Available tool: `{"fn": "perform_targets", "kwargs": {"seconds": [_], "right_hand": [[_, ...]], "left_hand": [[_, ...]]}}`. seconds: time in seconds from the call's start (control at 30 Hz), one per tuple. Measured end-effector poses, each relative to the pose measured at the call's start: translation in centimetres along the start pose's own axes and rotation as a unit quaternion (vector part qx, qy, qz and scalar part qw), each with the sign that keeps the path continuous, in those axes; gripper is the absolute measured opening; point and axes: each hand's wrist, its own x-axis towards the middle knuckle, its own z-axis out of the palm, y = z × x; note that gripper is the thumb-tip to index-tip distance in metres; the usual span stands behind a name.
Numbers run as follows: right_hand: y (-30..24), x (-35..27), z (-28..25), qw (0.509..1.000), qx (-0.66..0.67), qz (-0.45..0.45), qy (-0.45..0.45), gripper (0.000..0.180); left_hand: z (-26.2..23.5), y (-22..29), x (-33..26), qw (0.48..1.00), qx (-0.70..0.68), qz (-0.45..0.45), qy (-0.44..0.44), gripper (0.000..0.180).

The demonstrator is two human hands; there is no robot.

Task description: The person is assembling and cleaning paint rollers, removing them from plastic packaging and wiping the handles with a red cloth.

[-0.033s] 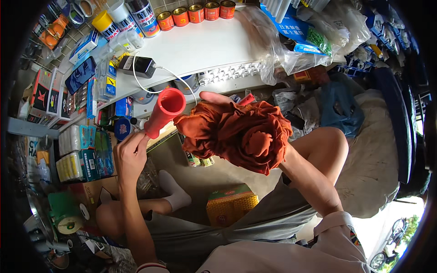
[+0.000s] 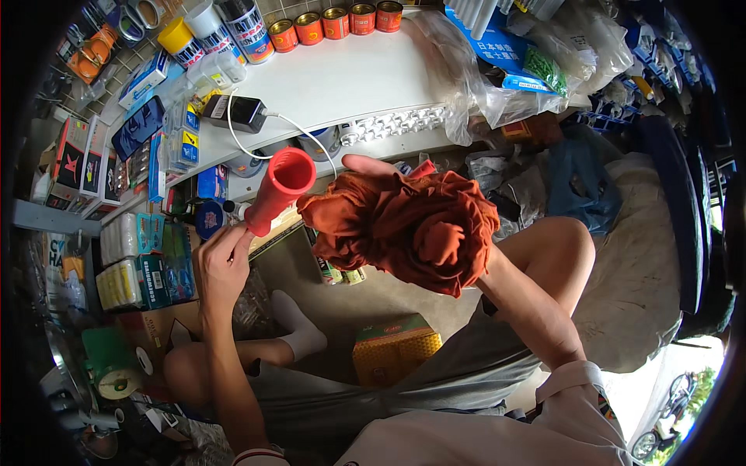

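Observation:
My left hand [image 2: 223,264] pinches the narrow lower end of a red flared tube [image 2: 273,200]. Its wide, round mouth is tilted up toward me, and ridges show inside. To the right, a bunched orange-brown cloth [image 2: 404,221] is gathered in folds over my right hand [image 2: 369,165]. Only a fingertip part of that hand sticks out beyond the cloth's far edge, and its other fingers are hidden beneath. A short red end [image 2: 422,169] of a second piece pokes out behind the cloth; the rest of it is covered.
A white shelf [image 2: 342,78] runs across the far side, bearing small orange cans [image 2: 335,24], spray cans [image 2: 245,31] and a black adapter [image 2: 235,113] with a white cable. Stacked boxes [image 2: 66,165] stand left. A yellow box [image 2: 395,351] sits on the floor, a bulky sack [image 2: 633,264] at right.

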Motion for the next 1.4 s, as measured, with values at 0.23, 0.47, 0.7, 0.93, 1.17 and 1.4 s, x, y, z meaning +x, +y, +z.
{"fn": "perform_targets", "kwargs": {"seconds": [0.23, 0.47, 0.7, 0.93, 1.17, 1.4], "right_hand": [[-1.3, -0.1, -0.2, 0.994, -0.091, -0.023, 0.059, 0.062], [-4.0, -1.8, 0.3, 0.967, -0.218, 0.025, 0.128, 0.056], [-4.4, -0.3, 1.4, 0.911, -0.411, -0.028, -0.007, 0.048], [0.2, -2.0, 0.4, 0.967, -0.242, 0.028, 0.068, 0.051], [5.9, -1.6, -1.6, 0.795, -0.603, 0.062, -0.029, 0.029], [5.6, -0.2, 2.7, 0.771, -0.635, 0.020, 0.047, 0.026]], "left_hand": [[-0.6, -0.1, -0.1, 0.986, 0.153, 0.044, 0.044, 0.010], [0.2, -0.2, -0.4, 0.959, 0.248, 0.137, 0.033, 0.013], [1.8, 0.2, -0.4, 0.978, 0.145, 0.143, 0.037, 0.011], [2.3, 0.0, -1.6, 0.966, 0.205, 0.159, 0.014, 0.016], [0.0, 0.4, -1.6, 0.966, 0.241, 0.087, 0.026, 0.014], [-1.2, 1.6, -1.0, 0.984, 0.127, 0.017, -0.120, 0.065]]}}
